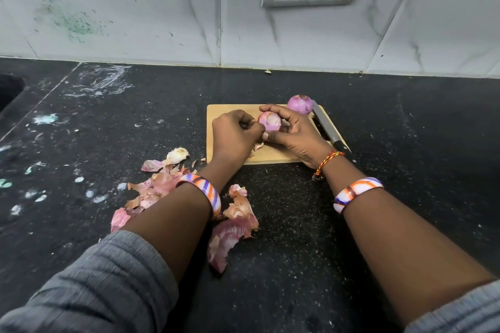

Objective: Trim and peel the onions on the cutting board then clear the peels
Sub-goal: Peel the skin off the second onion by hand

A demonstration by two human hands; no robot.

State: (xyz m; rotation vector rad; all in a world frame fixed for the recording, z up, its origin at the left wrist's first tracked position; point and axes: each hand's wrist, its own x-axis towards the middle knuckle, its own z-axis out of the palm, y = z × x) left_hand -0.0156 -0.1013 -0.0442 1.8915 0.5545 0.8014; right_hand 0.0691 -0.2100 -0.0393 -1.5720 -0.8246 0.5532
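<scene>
Peels (227,227) nearest; both hands (293,134) grip the onion (269,121).

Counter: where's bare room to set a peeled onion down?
Free: counter right of the knife, and behind the cutting board toward the wall. Crowded: peels front-left; both hands and second onion fill the board.

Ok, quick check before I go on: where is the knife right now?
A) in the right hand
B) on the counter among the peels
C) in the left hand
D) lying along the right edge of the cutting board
D: the knife lies along the right edge of the cutting board, while the left hand and right hand both hold the onion.
</scene>
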